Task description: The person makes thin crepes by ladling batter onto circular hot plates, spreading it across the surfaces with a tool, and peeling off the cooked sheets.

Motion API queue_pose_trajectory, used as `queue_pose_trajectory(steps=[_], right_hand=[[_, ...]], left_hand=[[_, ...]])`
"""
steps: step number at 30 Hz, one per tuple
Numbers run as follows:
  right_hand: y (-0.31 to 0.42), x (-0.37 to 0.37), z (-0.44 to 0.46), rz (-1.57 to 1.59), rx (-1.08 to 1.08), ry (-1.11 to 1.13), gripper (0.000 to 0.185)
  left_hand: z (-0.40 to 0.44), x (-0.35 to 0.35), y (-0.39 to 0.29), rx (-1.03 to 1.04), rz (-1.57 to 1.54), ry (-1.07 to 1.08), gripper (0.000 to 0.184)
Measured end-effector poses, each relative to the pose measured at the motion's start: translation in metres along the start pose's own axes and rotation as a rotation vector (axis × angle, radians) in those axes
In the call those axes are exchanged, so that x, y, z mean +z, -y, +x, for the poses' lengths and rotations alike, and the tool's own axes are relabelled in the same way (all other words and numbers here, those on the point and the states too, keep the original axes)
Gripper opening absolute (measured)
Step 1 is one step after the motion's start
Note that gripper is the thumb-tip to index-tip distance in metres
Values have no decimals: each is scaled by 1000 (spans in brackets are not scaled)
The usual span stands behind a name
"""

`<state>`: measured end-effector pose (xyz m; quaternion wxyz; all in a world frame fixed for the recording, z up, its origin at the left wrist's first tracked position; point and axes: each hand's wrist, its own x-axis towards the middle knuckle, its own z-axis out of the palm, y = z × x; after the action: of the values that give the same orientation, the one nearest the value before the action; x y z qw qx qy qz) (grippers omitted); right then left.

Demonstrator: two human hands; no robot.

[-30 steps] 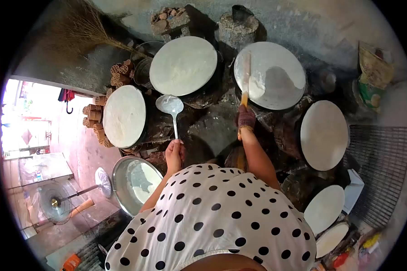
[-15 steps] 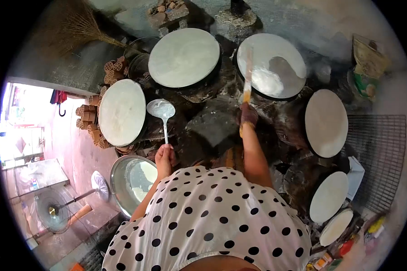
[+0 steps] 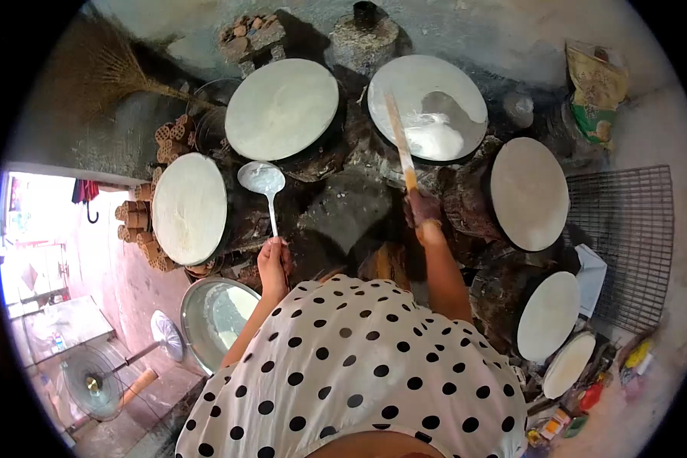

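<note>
My left hand (image 3: pixel 274 263) is closed round the handle of a metal ladle (image 3: pixel 262 179), whose bowl is coated white inside. In my right hand (image 3: pixel 422 208), which wears a dark glove, is a flat wooden stick (image 3: pixel 398 137). The stick's upper part lies over the left side of a round pan (image 3: pixel 389 75) at the upper right. White batter (image 3: pixel 435 137) is pooled in that pan beside a bare grey patch. Another round white-covered pan (image 3: pixel 282 109) stands to its left, and a third (image 3: pixel 190 209) is farther left, near the ladle.
A large metal basin (image 3: pixel 195 305) with white liquid sits at lower left. More round pans (image 3: pixel 530 194) line the right side, beside a wire rack (image 3: pixel 633 237). A standing fan (image 3: pixel 93 383), perforated bricks (image 3: pixel 133 216), a straw broom (image 3: pixel 126 72) and a sack (image 3: pixel 594 88) surround the area.
The white batter in the upper right pan has spread rightward, and the bare grey patch has shrunk. The stick now slants more to the left. The whole view has shifted; both hands keep their grip.
</note>
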<state>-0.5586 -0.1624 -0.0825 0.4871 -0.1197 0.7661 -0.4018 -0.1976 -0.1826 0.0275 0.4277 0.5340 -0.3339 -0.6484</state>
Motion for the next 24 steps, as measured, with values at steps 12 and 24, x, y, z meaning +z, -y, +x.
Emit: queue_pose_trajectory(steps=[12, 24], right_hand=[[26, -83, 45, 8, 8, -44, 36], [73, -155, 107, -56, 89, -184, 42]], left_hand=[[26, 48, 14, 8, 100, 80, 24], [50, 83, 15, 47, 46, 79, 23]])
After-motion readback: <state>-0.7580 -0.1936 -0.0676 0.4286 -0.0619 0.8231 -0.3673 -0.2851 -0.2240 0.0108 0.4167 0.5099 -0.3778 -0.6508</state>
